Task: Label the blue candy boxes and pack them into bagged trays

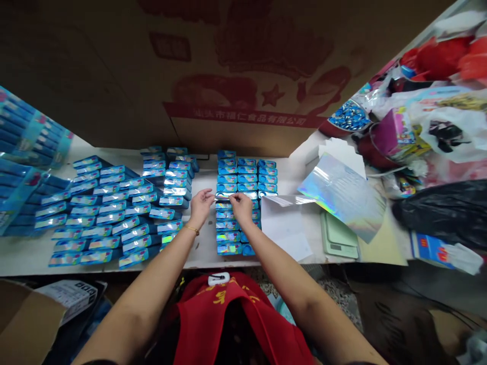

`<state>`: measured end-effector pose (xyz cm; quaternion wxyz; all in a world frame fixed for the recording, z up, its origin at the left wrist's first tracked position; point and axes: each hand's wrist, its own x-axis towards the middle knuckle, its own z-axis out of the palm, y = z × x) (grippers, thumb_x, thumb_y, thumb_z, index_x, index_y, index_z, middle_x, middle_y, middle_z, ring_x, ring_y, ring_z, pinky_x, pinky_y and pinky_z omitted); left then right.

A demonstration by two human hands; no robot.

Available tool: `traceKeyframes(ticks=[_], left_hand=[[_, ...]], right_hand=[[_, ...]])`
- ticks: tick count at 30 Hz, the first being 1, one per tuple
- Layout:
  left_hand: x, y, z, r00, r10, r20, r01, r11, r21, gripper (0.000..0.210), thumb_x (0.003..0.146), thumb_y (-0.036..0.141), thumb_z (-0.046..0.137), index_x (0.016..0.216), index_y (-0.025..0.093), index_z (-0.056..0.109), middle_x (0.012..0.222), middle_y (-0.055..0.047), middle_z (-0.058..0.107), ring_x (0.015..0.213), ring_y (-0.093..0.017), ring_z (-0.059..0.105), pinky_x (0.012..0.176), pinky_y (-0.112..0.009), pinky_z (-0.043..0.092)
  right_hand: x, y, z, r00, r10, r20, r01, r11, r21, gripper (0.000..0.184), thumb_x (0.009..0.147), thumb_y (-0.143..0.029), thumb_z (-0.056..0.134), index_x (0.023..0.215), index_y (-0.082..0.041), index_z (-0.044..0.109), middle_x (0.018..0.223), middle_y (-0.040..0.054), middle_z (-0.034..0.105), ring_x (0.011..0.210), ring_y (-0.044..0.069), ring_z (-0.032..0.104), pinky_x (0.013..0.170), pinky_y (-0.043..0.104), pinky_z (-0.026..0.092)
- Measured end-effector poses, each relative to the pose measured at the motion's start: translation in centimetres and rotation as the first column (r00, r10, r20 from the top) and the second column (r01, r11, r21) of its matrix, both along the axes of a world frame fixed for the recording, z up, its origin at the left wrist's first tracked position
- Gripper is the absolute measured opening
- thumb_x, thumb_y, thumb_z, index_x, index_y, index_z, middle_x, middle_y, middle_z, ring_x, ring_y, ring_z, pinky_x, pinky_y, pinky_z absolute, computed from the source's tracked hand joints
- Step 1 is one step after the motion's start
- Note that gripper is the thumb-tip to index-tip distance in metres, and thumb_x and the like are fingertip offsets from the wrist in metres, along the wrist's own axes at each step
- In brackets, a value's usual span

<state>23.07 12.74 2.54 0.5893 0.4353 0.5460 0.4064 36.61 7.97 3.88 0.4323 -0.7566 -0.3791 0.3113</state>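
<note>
My right hand (241, 207) is over the middle block of small blue boxes (227, 226), its thumb and fingertips pinched on a small shiny strip that looks like a sticker. Just left of it, my left hand (201, 207) has its fingers apart, the tips close to the strip's other end; whether they touch it I cannot tell. The blue boxes stand in tight columns, and some at the near end carry a rainbow sheen on top. Beside my right wrist lies a white sheet (285, 230) with a curled silvery edge.
More blue boxes (108, 208) stand in rows on the left, with wrapped blue packs (23, 132) beyond. A large cardboard carton (228, 66) walls the back. On the right are a holographic sheet (342, 195), a pale green scale (337, 235) and a black bag (441, 210).
</note>
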Motion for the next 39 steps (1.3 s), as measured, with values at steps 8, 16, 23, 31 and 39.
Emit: traceKeyframes(ticks=[8,16,23,31,39], left_hand=[[-0.2,2.1,-3.3,0.966,-0.012,-0.257,0.048,0.99,0.132,0.035,0.062,0.022,0.063,0.096,0.016,0.059,0.071,0.001,0.057,0.059,-0.011,0.054,0.062,-0.025,0.043],[-0.1,1.8,-3.7,0.999,0.049,0.003,-0.049,0.998,0.034,0.045,0.058,0.026,0.065,0.1,0.014,0.055,0.07,0.002,0.056,0.058,-0.008,0.053,0.06,-0.022,0.042],[-0.1,2.0,-4.5,0.999,0.016,-0.039,-0.015,1.0,0.028,0.045,0.056,0.024,0.066,0.099,0.015,0.056,0.068,0.003,0.055,0.06,-0.01,0.055,0.063,-0.024,0.045],[0.3,1.4,-5.0,0.965,0.055,-0.255,-0.027,0.993,0.114,0.03,0.062,0.023,0.062,0.091,0.016,0.061,0.07,0.0,0.057,0.061,-0.012,0.054,0.065,-0.026,0.043],[2.5,1.7,-0.1,0.951,0.098,-0.292,-0.02,0.966,0.257,0.025,0.071,0.025,0.056,0.094,0.017,0.063,0.085,-0.005,0.062,0.075,-0.016,0.056,0.074,-0.028,0.043]], right_hand=[[-0.5,1.7,-0.9,0.949,0.087,0.304,-0.046,0.989,-0.14,0.015,0.077,-0.023,0.051,0.075,-0.018,0.065,0.08,0.0043,0.062,0.076,0.017,0.054,0.07,0.026,0.039],[-0.1,2.0,-1.1,0.966,0.095,0.24,-0.056,0.985,-0.165,0.017,0.077,-0.03,0.052,0.074,-0.02,0.066,0.075,0.0016,0.063,0.07,0.015,0.055,0.064,0.024,0.039],[-0.3,2.2,-0.3,0.896,0.216,0.388,-0.101,0.95,-0.297,0.016,0.08,-0.026,0.051,0.081,-0.019,0.066,0.081,0.0057,0.065,0.075,0.018,0.057,0.063,0.026,0.038],[0.1,0.5,0.5,0.46,0.585,0.667,-0.407,0.807,-0.428,0.035,0.087,-0.015,0.038,0.118,-0.023,0.054,0.1,0.0116,0.058,0.088,0.023,0.051,0.076,0.037,0.037],[7.4,-4.5,9.4,0.508,0.351,0.786,-0.462,0.882,-0.095,0.039,0.086,-0.021,0.042,0.124,-0.025,0.05,0.115,0.0088,0.053,0.103,0.023,0.047,0.088,0.038,0.034]])
